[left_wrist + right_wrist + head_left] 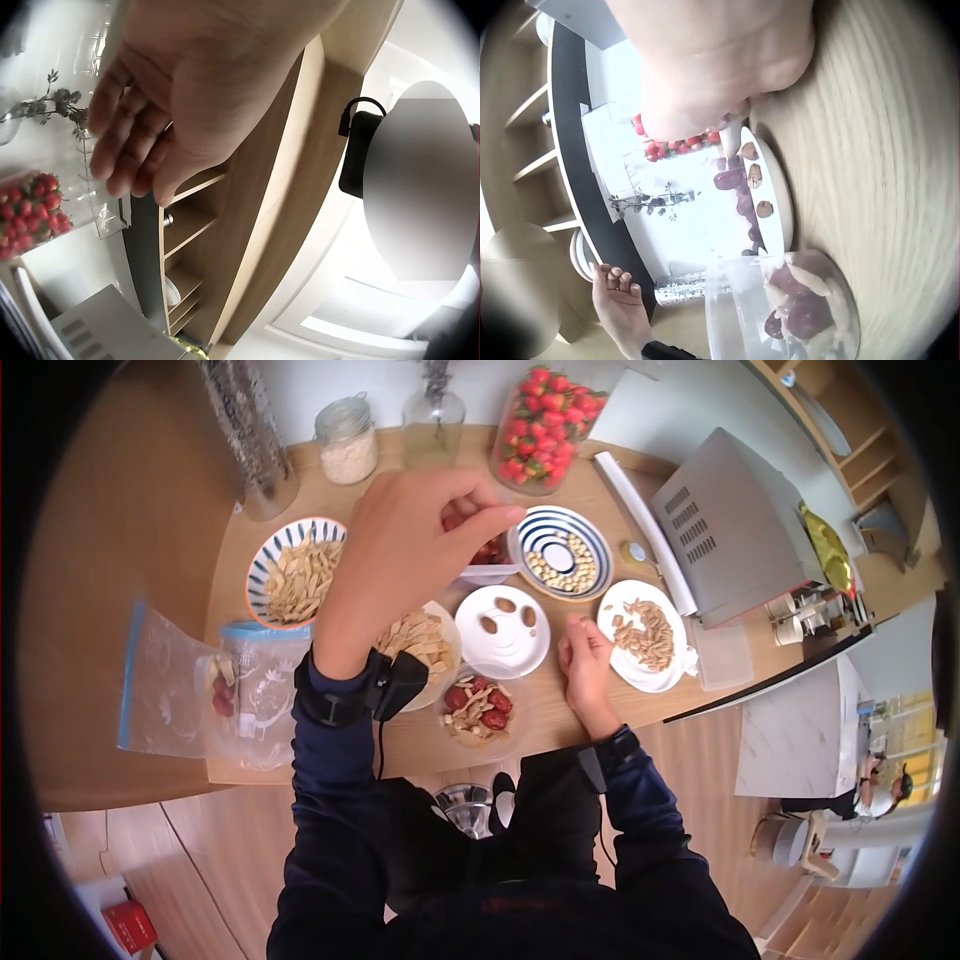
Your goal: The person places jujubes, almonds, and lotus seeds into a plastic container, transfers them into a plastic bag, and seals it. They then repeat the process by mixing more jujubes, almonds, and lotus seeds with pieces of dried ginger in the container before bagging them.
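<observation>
My left hand is raised over the table, in front of a tub of dark red fruit. In the left wrist view its fingers are loosely bent, and nothing shows in them. My right hand rests low at the table's near side, fingers curled, between a white plate with a few brown dried pieces and a white plate of small brown bits. No held thing shows in it. A clear tub with red dates and pale strips stands near it.
A striped bowl of pale strips, another bowl of pale slices and zip bags lie left. Behind are a blue-ringed bowl of pale round seeds, a container of strawberries and a jar. A grey appliance stands right.
</observation>
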Action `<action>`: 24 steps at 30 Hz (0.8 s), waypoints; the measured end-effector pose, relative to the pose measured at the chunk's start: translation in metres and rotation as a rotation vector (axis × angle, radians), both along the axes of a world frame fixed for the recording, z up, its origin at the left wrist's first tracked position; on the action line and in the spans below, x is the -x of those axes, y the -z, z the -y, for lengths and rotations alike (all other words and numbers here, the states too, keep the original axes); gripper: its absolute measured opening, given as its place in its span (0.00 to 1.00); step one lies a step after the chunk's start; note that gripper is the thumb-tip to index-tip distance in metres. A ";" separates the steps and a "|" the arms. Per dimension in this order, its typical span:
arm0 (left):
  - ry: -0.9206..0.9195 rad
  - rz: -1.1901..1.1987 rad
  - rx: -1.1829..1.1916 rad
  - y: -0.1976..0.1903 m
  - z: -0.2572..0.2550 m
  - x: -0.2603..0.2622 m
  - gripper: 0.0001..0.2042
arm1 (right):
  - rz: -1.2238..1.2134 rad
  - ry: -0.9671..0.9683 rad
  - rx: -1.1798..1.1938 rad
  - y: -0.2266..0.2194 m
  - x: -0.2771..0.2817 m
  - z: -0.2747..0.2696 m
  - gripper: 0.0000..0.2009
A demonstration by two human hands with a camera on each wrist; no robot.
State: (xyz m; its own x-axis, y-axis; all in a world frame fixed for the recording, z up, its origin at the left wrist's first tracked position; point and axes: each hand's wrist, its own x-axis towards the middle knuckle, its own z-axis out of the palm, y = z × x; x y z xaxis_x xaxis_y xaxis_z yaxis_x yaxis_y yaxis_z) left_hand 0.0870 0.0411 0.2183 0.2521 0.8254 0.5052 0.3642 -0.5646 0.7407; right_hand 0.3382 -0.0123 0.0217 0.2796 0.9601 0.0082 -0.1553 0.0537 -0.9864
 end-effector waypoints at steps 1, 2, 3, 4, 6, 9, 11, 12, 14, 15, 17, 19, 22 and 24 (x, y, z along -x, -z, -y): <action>-0.011 -0.011 0.022 -0.005 0.005 -0.003 0.10 | 0.010 -0.007 0.005 -0.001 -0.001 -0.001 0.20; -0.020 0.027 -0.009 -0.006 0.008 -0.007 0.09 | 0.018 -0.018 0.014 -0.001 -0.001 -0.001 0.20; -0.033 0.059 -0.036 -0.003 0.012 -0.010 0.09 | 0.036 -0.018 0.026 0.000 -0.001 -0.002 0.21; -0.048 0.087 -0.062 0.000 0.016 -0.011 0.08 | 0.063 -0.004 0.003 0.002 -0.002 -0.003 0.21; -0.170 0.051 -0.072 0.003 0.024 -0.007 0.10 | 0.112 0.016 -0.047 0.011 -0.001 -0.013 0.22; -0.311 0.092 0.000 0.022 0.033 0.011 0.12 | 0.193 0.024 -0.084 0.023 -0.001 -0.022 0.21; -0.407 0.164 0.049 0.050 0.038 0.035 0.13 | 0.204 0.048 -0.062 0.020 -0.001 -0.026 0.22; -0.462 0.203 0.058 0.069 0.039 0.051 0.14 | 0.210 0.056 -0.053 0.019 0.000 -0.029 0.23; -0.612 0.214 0.068 0.104 0.047 0.083 0.14 | 0.250 0.071 -0.106 0.020 0.003 -0.032 0.22; -0.707 0.186 0.076 0.121 0.055 0.098 0.13 | 0.263 0.072 -0.125 0.025 0.002 -0.036 0.22; -0.842 0.039 0.049 0.151 0.074 0.122 0.11 | 0.277 0.071 -0.142 0.028 0.002 -0.037 0.22; -0.910 -0.190 -0.024 0.175 0.090 0.137 0.10 | 0.274 0.068 -0.140 0.021 0.002 -0.033 0.22; -1.005 -0.573 -0.053 0.193 0.114 0.144 0.11 | 0.299 0.058 -0.135 0.020 0.002 -0.033 0.22; -0.995 -0.601 -0.005 0.197 0.120 0.146 0.10 | 0.307 0.052 -0.134 0.019 0.001 -0.032 0.22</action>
State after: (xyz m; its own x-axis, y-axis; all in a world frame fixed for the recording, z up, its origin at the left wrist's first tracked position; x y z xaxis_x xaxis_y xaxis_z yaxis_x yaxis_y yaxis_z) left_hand -0.0587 -0.0786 0.0215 -0.3063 0.7921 0.5280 0.9404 0.1658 0.2968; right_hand 0.3368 0.0195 0.0031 0.2933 0.9292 0.2250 0.1543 0.1862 -0.9703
